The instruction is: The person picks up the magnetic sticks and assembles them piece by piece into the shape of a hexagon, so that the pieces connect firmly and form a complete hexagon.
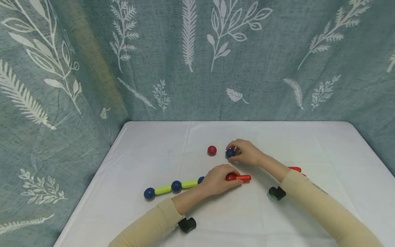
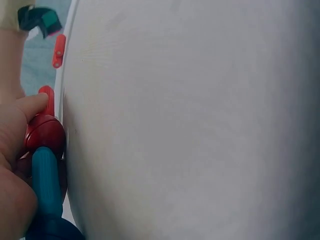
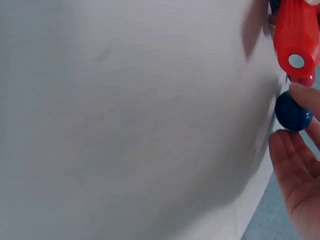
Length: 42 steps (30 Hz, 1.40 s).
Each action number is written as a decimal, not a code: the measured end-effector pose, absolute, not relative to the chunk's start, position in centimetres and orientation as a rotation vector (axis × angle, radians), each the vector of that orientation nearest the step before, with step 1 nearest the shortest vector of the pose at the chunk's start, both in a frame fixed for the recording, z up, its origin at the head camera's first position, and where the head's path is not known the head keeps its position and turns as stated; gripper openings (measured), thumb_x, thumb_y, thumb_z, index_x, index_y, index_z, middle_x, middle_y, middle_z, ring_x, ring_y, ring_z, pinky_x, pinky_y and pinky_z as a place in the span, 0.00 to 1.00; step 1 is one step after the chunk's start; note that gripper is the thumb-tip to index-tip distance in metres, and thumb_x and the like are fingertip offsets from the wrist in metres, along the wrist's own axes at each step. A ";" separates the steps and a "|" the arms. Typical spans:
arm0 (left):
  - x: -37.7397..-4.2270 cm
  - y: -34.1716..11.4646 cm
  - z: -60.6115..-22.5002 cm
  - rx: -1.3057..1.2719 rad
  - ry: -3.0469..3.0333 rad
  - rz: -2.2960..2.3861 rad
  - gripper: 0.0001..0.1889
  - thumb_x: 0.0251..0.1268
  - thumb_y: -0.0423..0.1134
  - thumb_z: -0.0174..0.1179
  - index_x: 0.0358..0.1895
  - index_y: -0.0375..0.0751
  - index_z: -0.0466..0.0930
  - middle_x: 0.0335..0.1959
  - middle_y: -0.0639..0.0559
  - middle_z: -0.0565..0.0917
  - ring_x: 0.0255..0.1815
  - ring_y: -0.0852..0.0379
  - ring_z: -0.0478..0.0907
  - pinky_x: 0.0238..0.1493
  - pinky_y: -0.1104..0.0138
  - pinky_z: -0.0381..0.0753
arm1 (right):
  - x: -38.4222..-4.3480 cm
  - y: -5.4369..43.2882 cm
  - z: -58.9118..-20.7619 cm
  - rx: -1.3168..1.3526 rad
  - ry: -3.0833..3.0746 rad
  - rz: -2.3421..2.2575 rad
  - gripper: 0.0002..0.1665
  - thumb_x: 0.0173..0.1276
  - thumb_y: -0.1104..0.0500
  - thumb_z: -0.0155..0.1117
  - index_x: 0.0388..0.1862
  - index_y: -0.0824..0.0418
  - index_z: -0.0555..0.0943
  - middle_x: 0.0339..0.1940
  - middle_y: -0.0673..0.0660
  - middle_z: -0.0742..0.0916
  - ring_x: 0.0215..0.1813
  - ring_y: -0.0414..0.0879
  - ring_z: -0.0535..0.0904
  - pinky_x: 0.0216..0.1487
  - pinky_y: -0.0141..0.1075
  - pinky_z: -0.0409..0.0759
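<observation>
left part of the white table (image 1: pixel 308 144): a row of hard-looking pieces, the leftmost blue ball (image 1: pixel 149 193) touching a first yellow-green rod (image 1: pixel 163 189), then a middle blue ball (image 1: pixel 176 186), a second yellow-green rod (image 1: pixel 189 184), and a third blue ball (image 1: pixel 200 179) partly covered by the hand. farther back, a loose red ball (image 1: pixel 212 150) lay on its own. next, the left hand (image 1: pixel 219 180), fingers curled round a held red ball (image 1: pixel 230 177), one digit on the red rod (image 1: pixel 244 178) that stuck out to the right; left wrist view showed a teal rod (image 2: pixel 46 180) meeting that ball's other side. behind it, the right hand (image 1: pixel 247 152) pinched a separate blue ball (image 1: pixel 230 153) between thumb and fingers, just right of the loose red one. far right, red pieces (image 1: pixel 295 169), partly hidden by the right forearm. handling, judged by eye: light, stiff, not fragile; glossy balls probably slick and apt to roll, best taken across the widest part. rods looked easier, held mid-length; a pale disc (image 3: pixel 296 61) on the rod end, perhaps a magnet, seemed better left uncovered by fingertips.
</observation>
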State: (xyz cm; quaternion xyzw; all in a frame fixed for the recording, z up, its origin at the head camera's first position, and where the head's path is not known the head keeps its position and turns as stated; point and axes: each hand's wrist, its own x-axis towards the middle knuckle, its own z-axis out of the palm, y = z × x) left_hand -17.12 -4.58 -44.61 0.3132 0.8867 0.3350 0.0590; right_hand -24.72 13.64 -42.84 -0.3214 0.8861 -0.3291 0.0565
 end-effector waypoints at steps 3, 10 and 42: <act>-17.1 -4.6 -44.6 0.946 2.675 1.026 0.11 0.62 0.47 0.67 0.43 0.46 0.86 0.34 0.59 0.81 0.33 0.64 0.71 0.35 0.74 0.70 | -23.6 15.1 -42.8 -0.935 2.674 -1.002 0.19 0.59 0.61 0.73 0.49 0.64 0.81 0.40 0.55 0.82 0.40 0.47 0.80 0.42 0.38 0.81; -17.3 -4.6 -44.7 0.892 2.672 1.069 0.12 0.61 0.46 0.68 0.45 0.46 0.86 0.36 0.59 0.82 0.34 0.64 0.72 0.36 0.74 0.71 | -21.1 18.7 -42.8 -0.756 2.633 -1.054 0.19 0.58 0.58 0.75 0.46 0.61 0.79 0.41 0.53 0.83 0.41 0.46 0.80 0.40 0.35 0.81; -16.1 -12.6 -41.9 0.675 2.793 0.802 0.22 0.62 0.47 0.66 0.56 0.41 0.80 0.49 0.49 0.82 0.50 0.53 0.78 0.52 0.57 0.77 | -19.3 19.3 -44.0 -0.911 2.666 -1.065 0.11 0.65 0.54 0.69 0.47 0.52 0.84 0.43 0.46 0.83 0.37 0.41 0.74 0.38 0.34 0.75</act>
